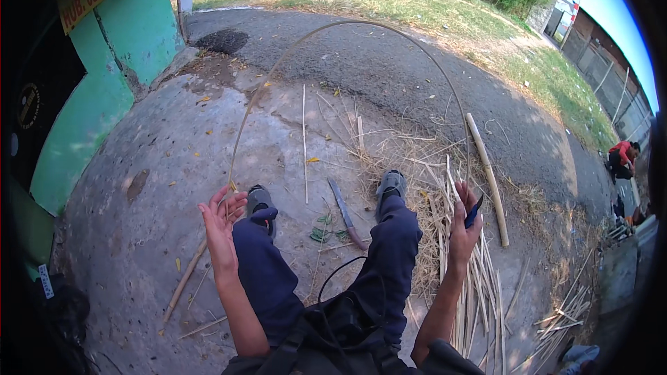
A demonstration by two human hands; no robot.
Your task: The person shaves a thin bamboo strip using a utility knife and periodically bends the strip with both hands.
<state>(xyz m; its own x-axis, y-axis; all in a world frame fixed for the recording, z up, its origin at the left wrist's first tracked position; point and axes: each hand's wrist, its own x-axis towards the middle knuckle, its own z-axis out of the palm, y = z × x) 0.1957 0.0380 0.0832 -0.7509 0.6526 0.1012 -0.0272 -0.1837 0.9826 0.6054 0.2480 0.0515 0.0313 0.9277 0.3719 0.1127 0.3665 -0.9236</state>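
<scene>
A long thin bamboo strip point(361, 22) is bent into a tall arch in front of me. Its left end meets the fingers of my left hand point(224, 232), which is turned palm up with the fingers loosely curled. My right hand point(461, 229) is closed around the other end. Tucked in that same hand is a small dark knife point(474, 212), its pointed tip sticking up past the fingers; the grip is mostly hidden. Between my feet lies a big knife point(340, 205) with a long grey blade and a brown handle.
Split bamboo strips point(479, 292) and shavings are heaped by my right leg, beside a thick bamboo pole point(488, 180). A straight thin stick point(304, 142) lies ahead, another pole point(184, 281) at left. A green wall point(135, 42) borders the left; a person in red point(625, 156) crouches far right.
</scene>
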